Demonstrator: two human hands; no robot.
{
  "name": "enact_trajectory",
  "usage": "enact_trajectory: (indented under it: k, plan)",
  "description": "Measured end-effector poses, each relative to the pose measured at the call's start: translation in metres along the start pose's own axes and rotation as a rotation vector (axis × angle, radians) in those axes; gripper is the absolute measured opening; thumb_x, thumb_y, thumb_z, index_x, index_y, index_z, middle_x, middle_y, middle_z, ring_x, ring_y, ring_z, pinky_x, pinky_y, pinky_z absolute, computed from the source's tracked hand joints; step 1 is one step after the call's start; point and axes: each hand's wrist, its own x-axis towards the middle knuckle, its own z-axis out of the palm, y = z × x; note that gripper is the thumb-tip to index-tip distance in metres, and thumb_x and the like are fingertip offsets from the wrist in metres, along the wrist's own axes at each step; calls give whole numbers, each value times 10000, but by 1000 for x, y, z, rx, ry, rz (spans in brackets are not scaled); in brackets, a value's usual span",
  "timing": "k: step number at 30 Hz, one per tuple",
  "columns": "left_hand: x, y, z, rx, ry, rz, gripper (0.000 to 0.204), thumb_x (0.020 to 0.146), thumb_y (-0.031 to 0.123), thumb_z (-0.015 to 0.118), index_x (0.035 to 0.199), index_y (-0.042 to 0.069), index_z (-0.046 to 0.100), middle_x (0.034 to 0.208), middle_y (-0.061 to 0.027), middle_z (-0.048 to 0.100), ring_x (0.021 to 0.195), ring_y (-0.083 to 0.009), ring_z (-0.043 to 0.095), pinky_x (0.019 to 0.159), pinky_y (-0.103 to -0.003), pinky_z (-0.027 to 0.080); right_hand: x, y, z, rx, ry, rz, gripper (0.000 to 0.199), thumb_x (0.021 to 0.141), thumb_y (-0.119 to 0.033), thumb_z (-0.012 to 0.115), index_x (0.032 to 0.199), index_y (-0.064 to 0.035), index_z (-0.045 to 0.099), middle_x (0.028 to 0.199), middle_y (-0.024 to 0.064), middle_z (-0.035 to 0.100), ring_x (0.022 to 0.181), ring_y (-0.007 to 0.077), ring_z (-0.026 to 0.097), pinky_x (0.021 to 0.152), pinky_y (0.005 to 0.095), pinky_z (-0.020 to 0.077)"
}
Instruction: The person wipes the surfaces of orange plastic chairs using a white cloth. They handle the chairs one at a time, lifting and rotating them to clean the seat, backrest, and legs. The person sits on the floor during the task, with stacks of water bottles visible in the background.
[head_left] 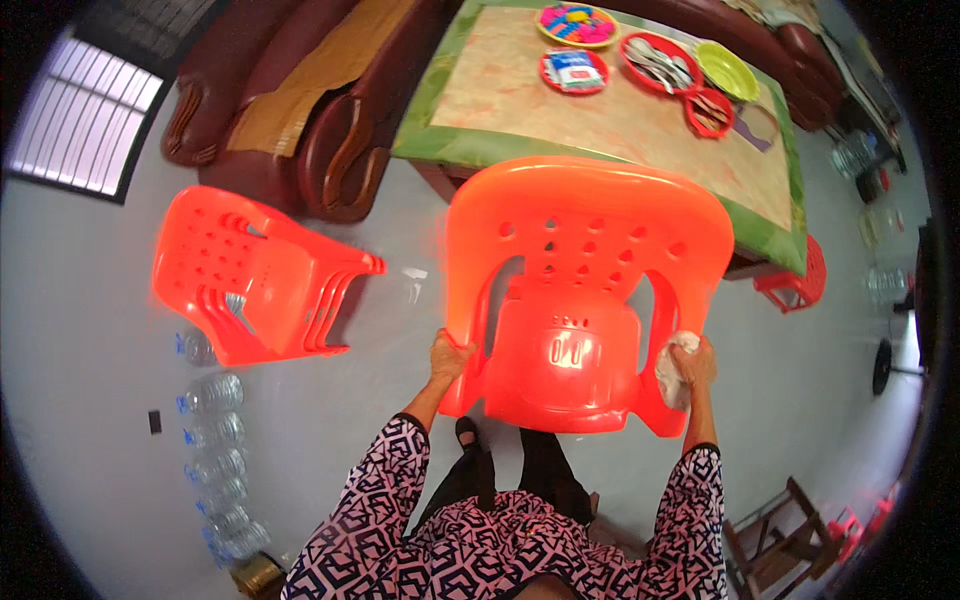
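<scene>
A red plastic armchair (pixel 568 340) with a perforated back fills the middle of the view, its seat facing me. My left hand (pixel 450 358) is closed around its left arm. On the other side, my right hand (pixel 696 360) presses a whitish cloth (pixel 672 372) against the right arm, fingers closed over it. The chair's legs are hidden beneath the seat. To the left stands a stack of matching red chairs (pixel 262 285), apart from my hands.
Behind the chair is a green-edged table (pixel 480 110) bearing baskets and bowls. A dark red sofa (pixel 300 110) stands far left. Several clear plastic bottles (pixel 215 430) line the floor at left. A red stool (pixel 800 280) sits right of the table; a dark wooden frame (pixel 785 540) is lower right.
</scene>
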Motion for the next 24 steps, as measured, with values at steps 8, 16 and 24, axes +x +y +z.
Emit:
enact_trajectory:
  k: [8,16,24]
  plan:
    - [11,-40,27,253,83,187,536,684,191,734,1113,-50,521,1070,-266,583,999,-440,563,853,-483,472,7,58,65,120,-97,-275,461,783,-324,692,1115,-25,579,1071,208,627,1003,386,601,843,468,485]
    - [-7,-44,25,232,-117,281,321,739,57,557,1046,-36,562,1029,-265,617,992,-386,602,760,-481,483,-14,123,117,-247,44,-262,404,787,-357,671,1006,-28,588,990,221,628,948,411,601,780,513,484]
    - [-37,-156,-105,-66,-379,71,428,715,242,667,1067,5,617,1054,-209,645,993,-352,616,833,-446,491,-154,-21,74,655,-277,-132,308,835,-303,626,922,-8,609,884,99,652,803,242,631,692,381,518]
